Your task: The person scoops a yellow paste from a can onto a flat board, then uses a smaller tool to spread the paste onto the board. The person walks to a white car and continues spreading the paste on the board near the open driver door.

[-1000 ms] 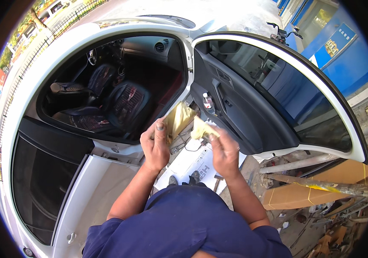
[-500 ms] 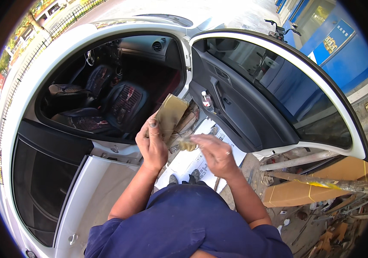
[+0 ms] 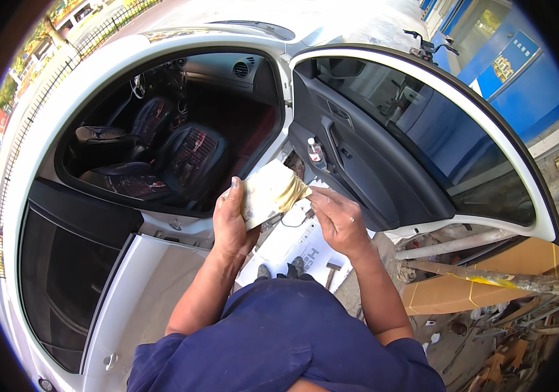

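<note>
My left hand (image 3: 230,222) grips a flat board (image 3: 260,202) by its near left edge, thumb on top. Its face is smeared with pale yellow paste. A thick, folded lump of yellow putty (image 3: 291,191) sits at the board's right edge. My right hand (image 3: 338,221) is closed in a pinch at the putty, fingertips pointing left. What it pinches looks like a putty spreader, mostly hidden by putty and fingers. Both hands are held in front of my body, before the open doorway of a white car (image 3: 116,68).
The car's front door (image 3: 364,163) stands open on the right, a clear bottle (image 3: 315,153) in its pocket. Dark seats (image 3: 191,153) show inside. Below my hands lies a white printed sheet (image 3: 286,245) with a hammer (image 3: 333,268). Cardboard (image 3: 449,294) and scrap are at right.
The board has tilted so its pasted face shows more. My right hand has moved up slightly, bringing the putty from below the board onto its right edge.
</note>
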A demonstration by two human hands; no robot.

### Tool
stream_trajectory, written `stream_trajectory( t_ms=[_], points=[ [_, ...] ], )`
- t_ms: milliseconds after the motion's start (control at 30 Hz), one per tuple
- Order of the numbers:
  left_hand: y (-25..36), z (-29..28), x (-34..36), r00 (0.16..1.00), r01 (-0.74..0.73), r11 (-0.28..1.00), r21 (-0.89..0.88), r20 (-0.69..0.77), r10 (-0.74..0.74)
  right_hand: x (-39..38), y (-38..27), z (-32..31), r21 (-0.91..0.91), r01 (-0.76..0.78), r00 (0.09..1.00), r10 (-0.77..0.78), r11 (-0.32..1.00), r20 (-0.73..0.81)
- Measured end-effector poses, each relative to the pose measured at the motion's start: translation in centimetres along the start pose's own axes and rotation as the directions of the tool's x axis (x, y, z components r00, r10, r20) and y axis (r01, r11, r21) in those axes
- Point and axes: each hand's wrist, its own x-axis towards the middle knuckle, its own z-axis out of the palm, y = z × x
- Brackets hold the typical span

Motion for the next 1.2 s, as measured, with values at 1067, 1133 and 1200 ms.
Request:
stream_trajectory(
  t_ms=[1067,1133,1200],
  points=[
    [0.1,0.0,1.3,0.894,-0.433,0.798,0.419,0.086,0.440,-0.8,-2.2,0.2,0.285,-0.141,0.977,0.180,0.948,-0.115],
    [0.0,-1.2,1.2,0.968,-0.251,0.945,0.210,0.029,0.251,0.0,-2.1,-0.8,0.449,-0.227,0.896,0.366,0.865,-0.252],
    [-1.0,-1.8,0.5,0.992,-0.120,0.980,0.161,0.056,0.112,0.6,-2.4,-0.5,0.726,-0.198,0.800,0.537,0.658,-0.268]
  ],
)
